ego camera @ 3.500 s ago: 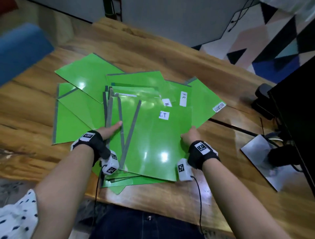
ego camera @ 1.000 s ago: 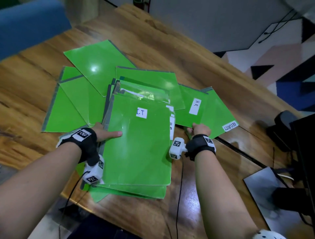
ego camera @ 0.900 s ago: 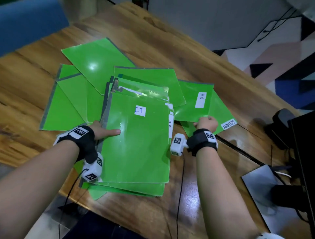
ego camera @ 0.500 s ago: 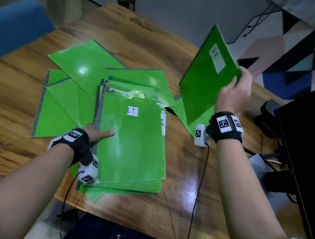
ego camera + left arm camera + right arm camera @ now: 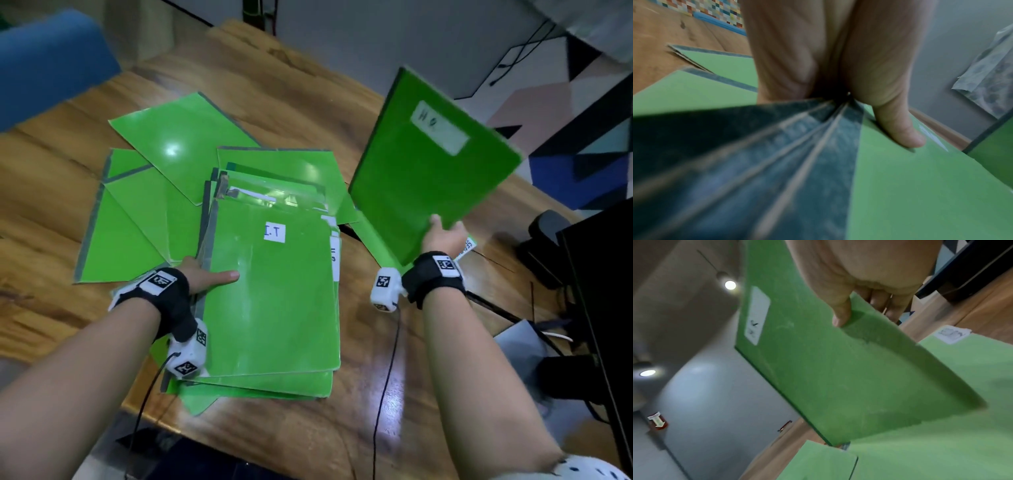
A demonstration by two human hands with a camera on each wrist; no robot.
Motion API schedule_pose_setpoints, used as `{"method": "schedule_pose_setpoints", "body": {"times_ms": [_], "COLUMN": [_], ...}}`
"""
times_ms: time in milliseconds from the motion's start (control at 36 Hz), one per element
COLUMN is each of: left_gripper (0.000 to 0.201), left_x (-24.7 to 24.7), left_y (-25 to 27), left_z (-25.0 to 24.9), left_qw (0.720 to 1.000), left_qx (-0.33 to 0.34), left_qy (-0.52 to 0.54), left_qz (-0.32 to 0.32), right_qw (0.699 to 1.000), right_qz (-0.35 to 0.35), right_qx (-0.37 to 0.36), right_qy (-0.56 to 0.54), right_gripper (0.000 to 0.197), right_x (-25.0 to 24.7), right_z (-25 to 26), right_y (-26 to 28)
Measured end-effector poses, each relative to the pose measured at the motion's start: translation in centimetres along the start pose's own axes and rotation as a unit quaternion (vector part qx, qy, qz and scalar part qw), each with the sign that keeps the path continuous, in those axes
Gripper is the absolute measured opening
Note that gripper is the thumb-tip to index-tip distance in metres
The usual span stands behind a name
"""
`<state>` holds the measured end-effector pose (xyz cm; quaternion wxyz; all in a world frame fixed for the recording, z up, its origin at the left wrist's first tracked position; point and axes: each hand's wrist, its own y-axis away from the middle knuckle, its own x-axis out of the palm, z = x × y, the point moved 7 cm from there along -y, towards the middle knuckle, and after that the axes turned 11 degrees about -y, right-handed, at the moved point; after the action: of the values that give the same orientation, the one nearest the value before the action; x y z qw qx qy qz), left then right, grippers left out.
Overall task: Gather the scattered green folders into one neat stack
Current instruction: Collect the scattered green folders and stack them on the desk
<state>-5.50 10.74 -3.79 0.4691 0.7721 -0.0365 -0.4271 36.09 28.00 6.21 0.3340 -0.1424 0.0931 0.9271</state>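
A stack of green folders (image 5: 274, 301) lies near the table's front edge, topped by one labelled "I.T". My left hand (image 5: 202, 274) grips the stack's grey spine side, thumb (image 5: 898, 128) lying on the top cover (image 5: 920, 186). My right hand (image 5: 442, 236) holds a green folder (image 5: 431, 164) with a white label tilted up in the air to the right of the stack, thumb on its front (image 5: 838, 369), fingers behind. Another folder labelled "SECURITY" (image 5: 941, 402) lies flat under it. More green folders (image 5: 178, 147) fan out behind and left of the stack.
The wooden table (image 5: 308, 89) stretches back to a grey wall. A black monitor (image 5: 603, 308) with its stand and cables sits at the right edge. A blue chair (image 5: 48, 61) is at the far left. The stack overhangs the table's front edge slightly.
My right hand picked the labelled folder off the table and raised it; now it has swung lower and closer to flat. The left hand stays on the stack.
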Motion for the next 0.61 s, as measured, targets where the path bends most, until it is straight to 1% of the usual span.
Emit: {"method": "schedule_pose_setpoints", "body": {"times_ms": [28, 83, 111, 139, 167, 194, 222, 250, 278, 306, 333, 361, 389, 444, 500, 556, 611], "left_gripper": [0.112, 0.114, 0.114, 0.114, 0.114, 0.113, 0.112, 0.112, 0.112, 0.112, 0.113, 0.113, 0.113, 0.113, 0.112, 0.111, 0.111], "left_x": [0.0, 0.0, 0.1, 0.1, 0.1, 0.1, 0.2, 0.2, 0.1, 0.1, 0.1, 0.1, 0.1, 0.1, 0.1, 0.1, 0.1], "left_y": [-0.1, -0.1, -0.1, -0.1, -0.2, -0.2, -0.2, -0.3, -0.3, -0.4, -0.4, -0.3, -0.3, -0.2, -0.1, 0.0, 0.0], "left_z": [0.1, 0.1, 0.1, 0.2, 0.2, 0.2, 0.2, 0.1, 0.1, 0.1, 0.1, 0.1, 0.1, 0.1, 0.0, -0.1, -0.1], "left_qw": [1.0, 1.0, 1.0, 1.0, 1.0, 1.0, 1.0, 1.0, 1.0, 1.0, 1.0, 1.0, 1.0, 1.0, 1.0, 1.0, 1.0], "left_qx": [-0.001, -0.003, -0.004, -0.005, -0.006, -0.006, -0.006, -0.006, -0.005, -0.005, -0.005, -0.005, -0.005, -0.006, -0.006, -0.006, -0.006], "left_qy": [-0.003, 0.0, 0.0, -0.001, -0.002, -0.002, -0.002, -0.001, 0.0, -0.001, -0.002, -0.003, -0.003, 0.001, 0.0, 0.002, 0.005], "left_qz": [0.001, 0.004, 0.004, 0.003, 0.002, 0.001, 0.001, 0.001, 0.001, 0.002, 0.003, 0.002, 0.002, 0.004, 0.004, 0.004, 0.007], "right_qw": [1.0, 0.999, 0.999, 0.998, 0.995, 0.987, 0.967, 0.932, 0.89, 0.859, 0.843, 0.836, 0.841, 0.858, 0.858, 0.851, 0.853], "right_qz": [-0.015, -0.033, -0.035, -0.04, -0.027, 0.004, 0.065, 0.132, 0.183, 0.219, 0.251, 0.267, 0.268, 0.258, 0.254, 0.25, 0.257], "right_qx": [-0.001, 0.016, 0.02, 0.033, 0.036, 0.04, 0.04, 0.039, 0.042, 0.039, 0.036, 0.032, 0.026, 0.016, 0.008, 0.01, 0.021], "right_qy": [-0.009, -0.019, 0.015, 0.048, 0.094, 0.154, 0.245, 0.336, 0.415, 0.461, 0.474, 0.479, 0.469, 0.444, 0.446, 0.461, 0.453], "right_gripper": [0.038, 0.051, 0.055, 0.054, 0.05, 0.041, 0.031, 0.022, 0.024, 0.037, 0.055, 0.066, 0.067, 0.059, 0.055, 0.054, 0.062], "right_x": [-0.5, -1.3, -1.6, -2.1, -2.5, -2.9, -3.1, -3.1, -3.3, -3.4, -3.3, -3.1, -2.8, -2.5, -2.3, -2.0, -1.7], "right_z": [0.2, -0.2, -0.2, -0.6, -1.3, -1.8, -2.9, -3.8, -5.3, -6.3, -7.3, -7.8, -8.1, -7.7, -7.3, -7.0, -7.1], "right_y": [-0.3, -1.0, -1.3, -1.3, -1.4, -1.1, -0.7, 0.3, 0.7, 1.1, 1.4, 1.7, 1.3, 1.8, 2.3, 2.4, 2.1]}}
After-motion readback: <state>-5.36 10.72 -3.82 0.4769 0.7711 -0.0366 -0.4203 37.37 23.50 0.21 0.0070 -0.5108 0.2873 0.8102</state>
